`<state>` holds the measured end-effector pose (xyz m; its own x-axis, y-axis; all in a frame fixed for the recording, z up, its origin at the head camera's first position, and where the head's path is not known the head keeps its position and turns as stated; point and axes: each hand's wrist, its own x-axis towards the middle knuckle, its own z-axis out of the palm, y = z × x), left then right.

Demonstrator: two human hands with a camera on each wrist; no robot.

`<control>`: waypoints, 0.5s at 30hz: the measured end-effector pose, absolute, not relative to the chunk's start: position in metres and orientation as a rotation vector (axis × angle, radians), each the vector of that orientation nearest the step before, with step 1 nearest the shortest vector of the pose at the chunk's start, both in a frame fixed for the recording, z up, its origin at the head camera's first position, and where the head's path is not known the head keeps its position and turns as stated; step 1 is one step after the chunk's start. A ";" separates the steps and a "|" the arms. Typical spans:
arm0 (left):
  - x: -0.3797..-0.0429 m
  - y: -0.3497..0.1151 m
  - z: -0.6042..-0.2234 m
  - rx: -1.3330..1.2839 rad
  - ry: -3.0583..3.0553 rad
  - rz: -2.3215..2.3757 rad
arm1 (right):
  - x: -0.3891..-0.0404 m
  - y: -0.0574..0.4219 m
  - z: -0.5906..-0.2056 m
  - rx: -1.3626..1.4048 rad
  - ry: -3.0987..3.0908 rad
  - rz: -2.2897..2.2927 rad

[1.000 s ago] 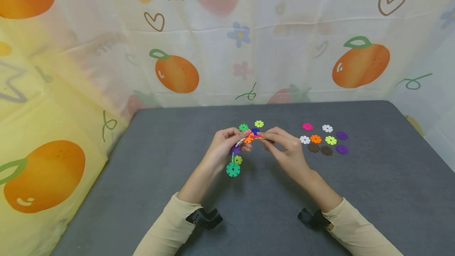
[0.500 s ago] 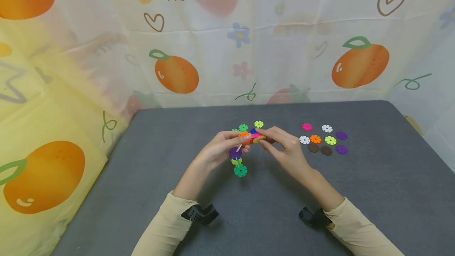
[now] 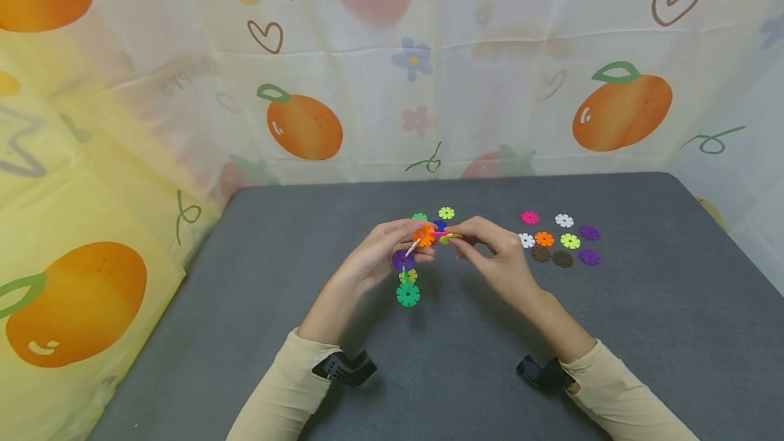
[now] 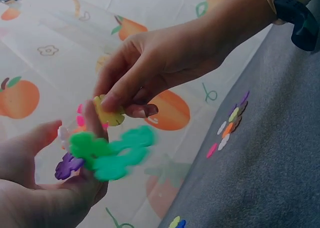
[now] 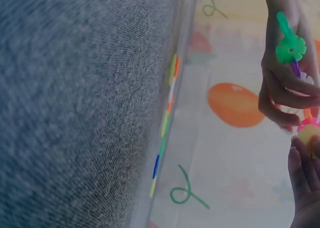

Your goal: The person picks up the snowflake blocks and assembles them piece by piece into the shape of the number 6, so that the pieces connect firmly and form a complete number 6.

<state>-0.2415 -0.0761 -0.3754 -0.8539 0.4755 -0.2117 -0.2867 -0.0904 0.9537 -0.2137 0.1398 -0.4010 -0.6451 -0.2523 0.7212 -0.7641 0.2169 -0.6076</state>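
My left hand (image 3: 375, 254) holds a chain of notched plastic snowflake discs by its orange disc (image 3: 425, 235). From there a white disc, seen edge-on, leads to a purple disc (image 3: 403, 260). Green discs (image 3: 407, 295) hang lowest, above the table. On the right of the orange disc sits a pink disc, mostly hidden by fingers. My right hand (image 3: 505, 260) pinches a yellow disc (image 4: 111, 112) between thumb and fingers, right against the pink one. Whether their slots are fully joined cannot be made out. In the right wrist view, the yellow disc (image 5: 309, 134) lies at the fingertips.
Loose discs lie on the grey table (image 3: 275, 278). To the right is a group with a pink disc (image 3: 529, 218), an orange disc (image 3: 544, 239) and several others. Behind the hands are a yellow-green disc (image 3: 446, 213) and a blue disc (image 3: 440, 225). A fruit-print cloth (image 3: 367, 121) hangs behind.
The held chain has been turned to and fro, and its hanging green end swung right, then slightly back left. The orange disc now faces the head camera more. My right hand has barely moved.
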 end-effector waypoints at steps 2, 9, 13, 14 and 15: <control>-0.241 -0.076 -0.375 0.211 1.668 2.014 | -0.214 0.140 -0.401 0.939 -2.011 1.436; -0.237 -0.075 -0.372 0.252 1.760 2.041 | -0.214 0.138 -0.402 0.948 -1.982 1.416; -0.236 -0.075 -0.371 0.251 1.780 2.036 | -0.214 0.138 -0.402 0.956 -1.967 1.401; -0.236 -0.075 -0.372 0.251 1.772 2.029 | -0.214 0.138 -0.402 0.955 -1.968 1.401; -0.237 -0.075 -0.372 0.250 1.763 2.018 | -0.214 0.138 -0.402 0.958 -1.969 1.401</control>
